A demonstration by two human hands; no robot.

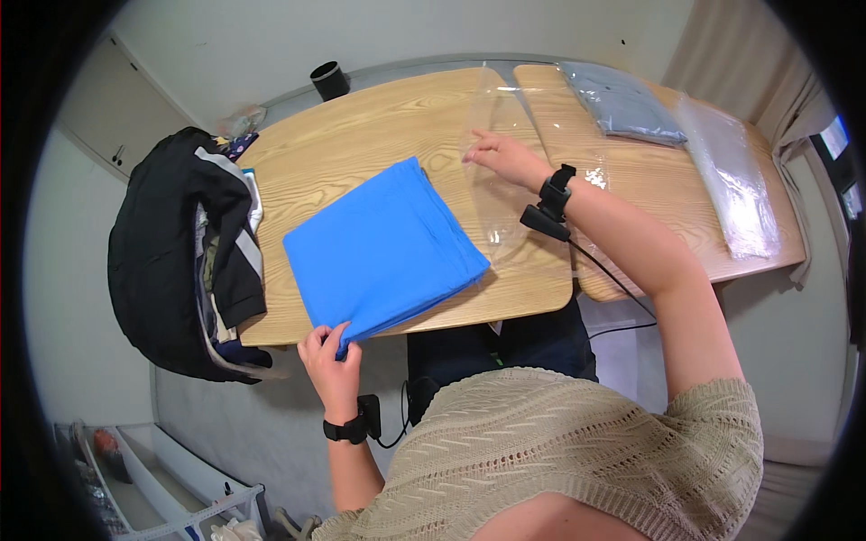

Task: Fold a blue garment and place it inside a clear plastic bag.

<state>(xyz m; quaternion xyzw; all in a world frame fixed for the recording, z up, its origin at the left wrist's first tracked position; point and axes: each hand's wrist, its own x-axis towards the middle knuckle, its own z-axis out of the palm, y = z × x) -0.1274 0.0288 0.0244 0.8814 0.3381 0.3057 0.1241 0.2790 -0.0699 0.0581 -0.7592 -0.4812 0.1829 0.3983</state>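
A folded blue cloth lies on the wooden table, its front corner reaching the near edge. My left hand is closed on that corner, thumb and fingers pinching the layers. To the right, my right hand hovers at or just above a clear plastic bag, which lies flat across the gap between two tables. Its fingers are apart and point left; whether they touch the film cannot be made out. Both wrists carry black straps with small devices.
At the left table edge sits a heaped black jacket with other clothes. A bagged grey garment and a stack of clear bags lie on the right table. A black bin stands behind; a divided organiser is lower left.
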